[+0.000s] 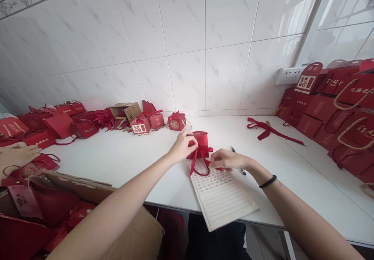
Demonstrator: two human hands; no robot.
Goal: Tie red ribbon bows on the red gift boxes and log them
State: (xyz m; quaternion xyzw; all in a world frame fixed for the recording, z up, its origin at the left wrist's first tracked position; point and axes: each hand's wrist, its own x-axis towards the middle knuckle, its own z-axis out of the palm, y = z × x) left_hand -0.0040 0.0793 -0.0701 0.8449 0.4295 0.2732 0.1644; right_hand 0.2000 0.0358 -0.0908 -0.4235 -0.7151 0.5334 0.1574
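Observation:
A small red gift box [203, 138] stands on the white table in front of me, tied with a red ribbon [203, 149] in a bow. At the left side of the bow, my left hand [184, 146] is closed, thumb and finger pinching the ribbon. My right hand [228, 158] is closed just right of the box, with red ribbon showing at its fingertips. The box's twisted red cord handle [201, 173] droops over a lined notebook [224, 201] with handwriting on its upper part. A black pen [243, 171] lies partly hidden behind my right hand.
Red gift boxes [321, 110] are stacked at the right, near a wall socket [288, 75]. Loose ribbon [267, 128] lies back right. More boxes [61, 123] and a ribbon-filled carton [133, 111] line the left. Another person's hand [22, 156] is beside a large cardboard box [137, 232].

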